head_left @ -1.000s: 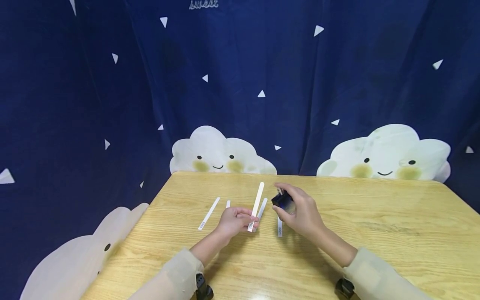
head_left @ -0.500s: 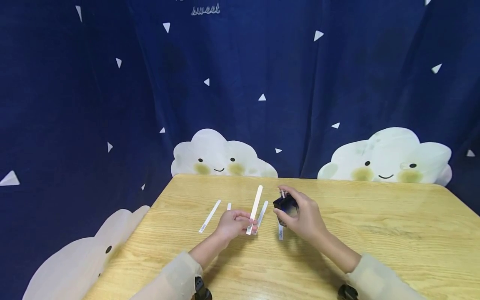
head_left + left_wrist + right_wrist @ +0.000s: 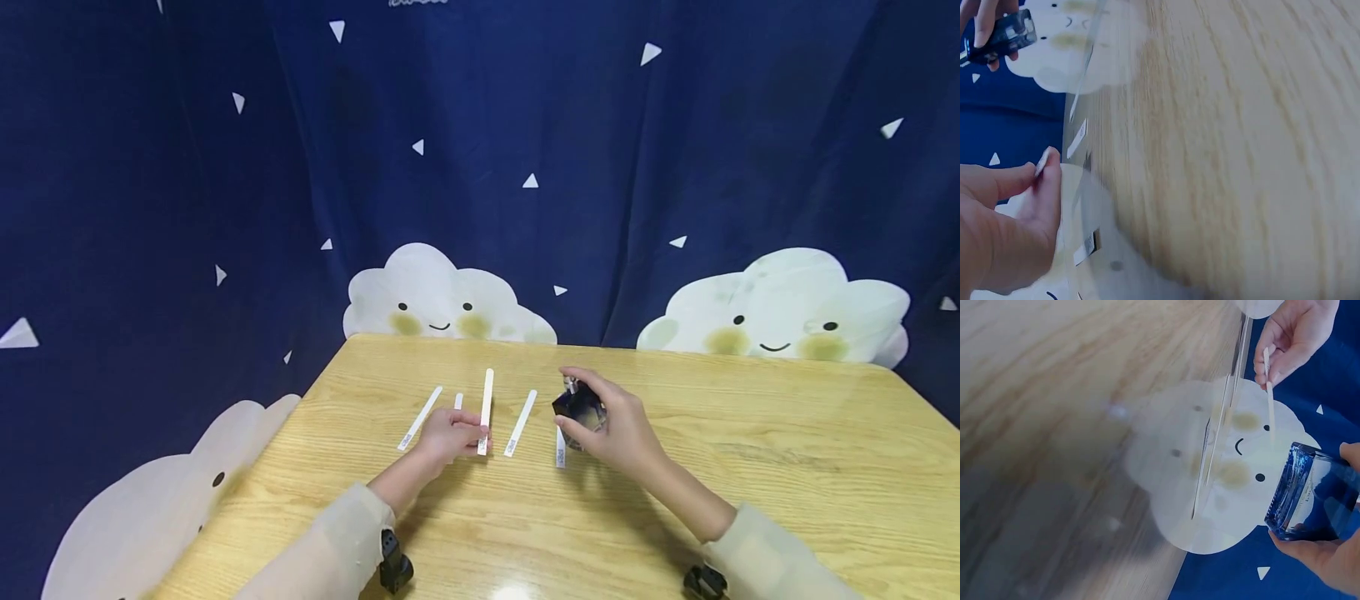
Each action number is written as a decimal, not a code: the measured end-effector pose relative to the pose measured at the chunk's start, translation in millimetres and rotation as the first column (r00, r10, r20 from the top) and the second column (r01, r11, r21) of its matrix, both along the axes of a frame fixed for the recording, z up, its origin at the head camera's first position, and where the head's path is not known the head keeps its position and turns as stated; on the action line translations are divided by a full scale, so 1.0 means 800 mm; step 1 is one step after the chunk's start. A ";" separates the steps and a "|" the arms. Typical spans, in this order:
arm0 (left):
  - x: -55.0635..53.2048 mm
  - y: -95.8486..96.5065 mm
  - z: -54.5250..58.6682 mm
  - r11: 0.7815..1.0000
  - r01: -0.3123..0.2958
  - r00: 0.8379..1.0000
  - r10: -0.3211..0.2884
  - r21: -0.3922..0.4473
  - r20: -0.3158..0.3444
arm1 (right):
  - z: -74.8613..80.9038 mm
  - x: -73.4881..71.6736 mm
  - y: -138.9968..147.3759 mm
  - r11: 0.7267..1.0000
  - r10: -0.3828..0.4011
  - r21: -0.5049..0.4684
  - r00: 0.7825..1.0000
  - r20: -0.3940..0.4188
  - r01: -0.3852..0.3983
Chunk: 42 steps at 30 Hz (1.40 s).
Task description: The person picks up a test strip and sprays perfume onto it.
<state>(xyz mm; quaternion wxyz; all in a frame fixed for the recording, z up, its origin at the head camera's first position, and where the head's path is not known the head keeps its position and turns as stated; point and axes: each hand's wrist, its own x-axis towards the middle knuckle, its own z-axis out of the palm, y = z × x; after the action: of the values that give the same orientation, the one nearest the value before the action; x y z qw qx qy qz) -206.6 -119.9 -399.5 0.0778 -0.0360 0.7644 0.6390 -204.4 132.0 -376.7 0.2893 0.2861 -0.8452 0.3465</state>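
Observation:
In the head view my left hand (image 3: pixel 448 435) pinches the lower, printed end of a white perfume test strip (image 3: pixel 487 400), raised over the table with its far end up. The left wrist view shows this strip (image 3: pixel 1042 164) nearly edge-on between thumb and fingers. My right hand (image 3: pixel 621 417) grips a dark blue glass perfume bottle (image 3: pixel 579 410), a finger at its silver spray nozzle (image 3: pixel 570 384). Seen from the right wrist, the bottle (image 3: pixel 1313 494) is tilted and stands apart from the strip. Part of the bottle is hidden by my palm.
Several more white strips lie on the wooden table (image 3: pixel 750 467): one at the left (image 3: pixel 420 418), one partly behind my left hand (image 3: pixel 458 401), one between my hands (image 3: pixel 521 422), one partly under the bottle (image 3: pixel 561 452). A blue curtain (image 3: pixel 480 167) hangs behind the table.
My left hand has moved left with its strip, away from the bottle, uncovering the strip lying between my hands. The right hand keeps the bottle in about the same place.

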 end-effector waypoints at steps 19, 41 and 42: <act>0.000 0.001 -0.002 0.982 -0.043 0.998 0.051 -0.186 0.036 | -0.005 0.002 0.006 1.000 -0.003 0.022 1.000 -0.011 0.003; 0.001 0.040 -0.007 0.900 0.045 0.964 -0.152 -0.433 -0.217 | -0.001 0.005 0.008 1.000 -0.004 0.030 1.000 0.003 0.004; 0.001 0.043 -0.008 0.895 0.044 0.960 -0.160 -0.445 -0.228 | -0.001 0.005 0.008 1.000 -0.008 0.030 1.000 -0.001 0.008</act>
<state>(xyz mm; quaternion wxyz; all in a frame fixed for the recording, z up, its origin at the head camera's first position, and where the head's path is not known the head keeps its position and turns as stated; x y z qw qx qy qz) -206.0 -85.7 -406.2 0.0013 0.0716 0.8921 0.4462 -200.6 138.3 -377.8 0.2865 0.2874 -0.8513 0.3325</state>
